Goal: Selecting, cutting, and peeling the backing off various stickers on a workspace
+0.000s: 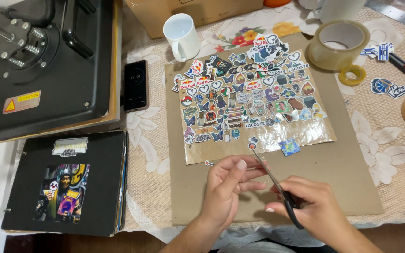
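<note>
My right hand (312, 206) is closed through the handles of the scissors (277, 185), with the blades running up and to the left, away from me, their tip ending just below the shiny sheet (258, 140). So the long axis of the scissors lies on a diagonal from my right hand toward the middle of the sheet. My left hand (228, 185) is loosely curled, thumb and fingers pinching a tiny cut-out (253, 145) near the blade tip; how much of it I hold I cannot tell, it is too small.

Judging by what lies there, most of the cutting looks done: the sheet is crowded with dozens of small stickers (244, 93) already cut to shape and laid in rows, and only its lower strip is bare. A blue sticker (289, 147) sits at its lower edge. Under everything lies a brown cardboard (348, 187), with a tape roll (341, 44) at its far right corner and a white mug (182, 36) beyond the far left one.
</note>
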